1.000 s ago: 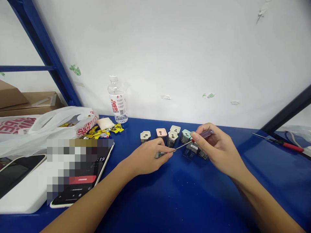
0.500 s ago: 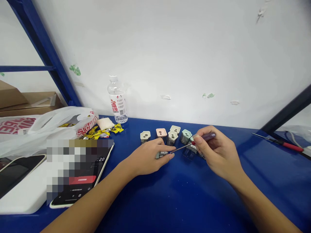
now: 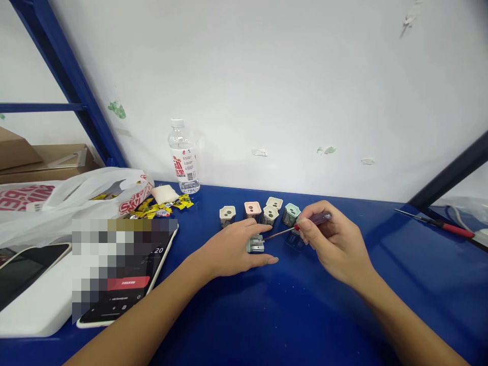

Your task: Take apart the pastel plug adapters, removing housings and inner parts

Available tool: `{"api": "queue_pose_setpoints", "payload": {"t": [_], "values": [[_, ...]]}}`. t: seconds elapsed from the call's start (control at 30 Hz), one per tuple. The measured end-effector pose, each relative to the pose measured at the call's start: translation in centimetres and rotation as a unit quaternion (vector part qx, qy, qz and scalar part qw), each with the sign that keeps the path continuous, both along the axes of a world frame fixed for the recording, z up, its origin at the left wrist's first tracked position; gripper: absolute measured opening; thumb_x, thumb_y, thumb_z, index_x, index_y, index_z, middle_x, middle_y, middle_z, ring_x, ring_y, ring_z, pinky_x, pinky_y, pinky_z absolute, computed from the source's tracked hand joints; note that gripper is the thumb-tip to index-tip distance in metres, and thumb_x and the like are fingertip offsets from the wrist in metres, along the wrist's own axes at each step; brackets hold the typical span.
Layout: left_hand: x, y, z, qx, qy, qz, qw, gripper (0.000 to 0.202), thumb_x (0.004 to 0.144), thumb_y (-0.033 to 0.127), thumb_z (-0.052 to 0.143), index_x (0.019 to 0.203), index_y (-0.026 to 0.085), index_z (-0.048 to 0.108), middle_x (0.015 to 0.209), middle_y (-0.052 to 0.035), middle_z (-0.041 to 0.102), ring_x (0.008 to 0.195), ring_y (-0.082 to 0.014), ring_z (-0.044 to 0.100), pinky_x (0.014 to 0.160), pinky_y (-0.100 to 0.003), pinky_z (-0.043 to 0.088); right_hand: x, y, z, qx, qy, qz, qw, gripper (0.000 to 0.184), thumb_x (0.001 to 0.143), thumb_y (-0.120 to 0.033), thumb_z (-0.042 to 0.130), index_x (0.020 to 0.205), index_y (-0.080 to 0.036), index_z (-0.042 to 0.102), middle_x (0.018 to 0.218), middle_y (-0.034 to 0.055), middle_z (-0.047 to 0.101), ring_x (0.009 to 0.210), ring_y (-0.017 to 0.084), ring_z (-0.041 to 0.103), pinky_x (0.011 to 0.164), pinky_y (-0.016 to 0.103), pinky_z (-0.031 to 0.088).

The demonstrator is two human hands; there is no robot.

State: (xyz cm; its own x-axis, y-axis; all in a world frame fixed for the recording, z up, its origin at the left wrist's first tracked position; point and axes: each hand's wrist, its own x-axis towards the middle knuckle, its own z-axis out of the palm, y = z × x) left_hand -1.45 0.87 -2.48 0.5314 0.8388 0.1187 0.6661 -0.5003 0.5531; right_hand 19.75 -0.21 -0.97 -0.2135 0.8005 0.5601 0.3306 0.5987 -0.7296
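My left hand rests on the blue table, with its fingers around a small grey metal-faced piece. My right hand is shut on a small screwdriver with a purple and red handle. Its thin shaft reaches left, and the tip is at or very near the grey piece. Several square pastel two-hole cases stand beyond the hands, among them a cream one, a pink one and a mint one. A dark translucent piece lies partly behind my right hand.
A water bottle and yellow wrappers stand left of the cases, by a white plastic bag. A phone lies at lower left. A red-handled screwdriver lies at right, near a dark shelf post.
My right hand has shifted left and lower, and the screwdriver has tilted closer to level. The grey piece has turned slightly under my left hand, whose fingers now spread wider around it.
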Motion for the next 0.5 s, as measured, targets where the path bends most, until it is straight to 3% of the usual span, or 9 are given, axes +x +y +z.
{"api": "queue_pose_setpoints", "payload": {"t": [0.5], "values": [[0.22,-0.16,0.41,-0.019,-0.011,-0.010,1.000,0.076,0.068,0.068,0.064,0.132,0.029,0.052,0.117,-0.0059,0.058,0.106,-0.0255,0.055,0.093,-0.040,0.043,0.12,0.12,-0.25,-0.015,-0.019,0.010,1.000,0.016,0.091,-0.036,0.056,0.087,-0.021,0.053,0.069,-0.0020,0.055,0.056,0.009,0.049,0.049,0.021,0.040]]}}
